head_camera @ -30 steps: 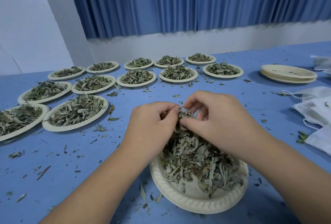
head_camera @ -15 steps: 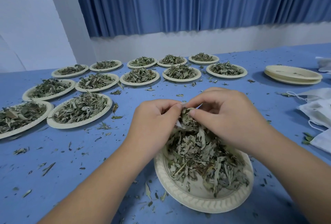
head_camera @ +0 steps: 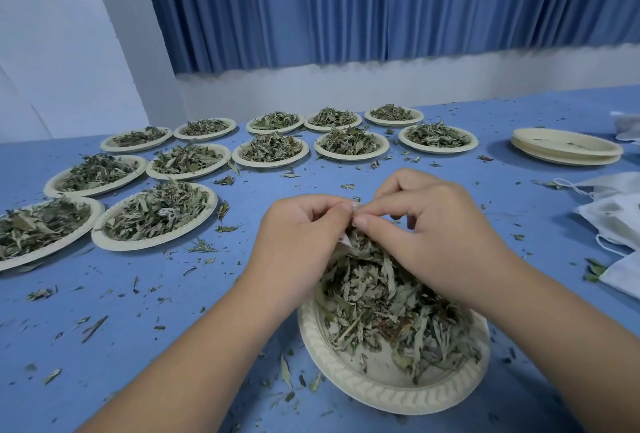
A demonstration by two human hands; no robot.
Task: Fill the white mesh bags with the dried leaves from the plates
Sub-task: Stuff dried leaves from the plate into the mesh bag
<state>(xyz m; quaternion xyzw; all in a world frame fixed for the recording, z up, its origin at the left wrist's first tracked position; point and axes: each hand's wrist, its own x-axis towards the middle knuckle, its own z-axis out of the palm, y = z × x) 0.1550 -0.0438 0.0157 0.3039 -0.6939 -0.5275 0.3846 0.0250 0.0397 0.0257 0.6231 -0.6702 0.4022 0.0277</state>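
**Light, limp bag, brittle leaves: hold it by the rim**

Both hands are closed in a pinch, fingertip to fingertip, directly over the far edge of the plate (head_camera: 349, 384) nearest me. My left hand (head_camera: 298, 235) and right hand (head_camera: 433, 224) each nip what looks like the mouth of a white mesh bag (head_camera: 344, 242). Only a sliver of white shows between and just under the fingertips; the rest of the bag is hidden behind the hands, so I cannot tell how full it is.

The dried leaves (head_camera: 388, 304) are heaped right beneath the hands, and the top of the heap reaches up to the bag's mouth.

How I expect it to handle:
- The bag is thin, soft and nearly weightless. It will collapse shut unless the two pinches keep the rim spread, so the rim is the place to hold it, one side per hand.
- The leaves are light, crisp and crumbly. They will spring out of a loose hold and shed flakes, as the litter on the surface (head_camera: 145, 294) around the hands suggests. Small gentle pinches should work better than squeezing.

Spare bags (head_camera: 616, 221) lie out beyond the right hand, and more filled plates (head_camera: 104, 238) sit beyond the left.
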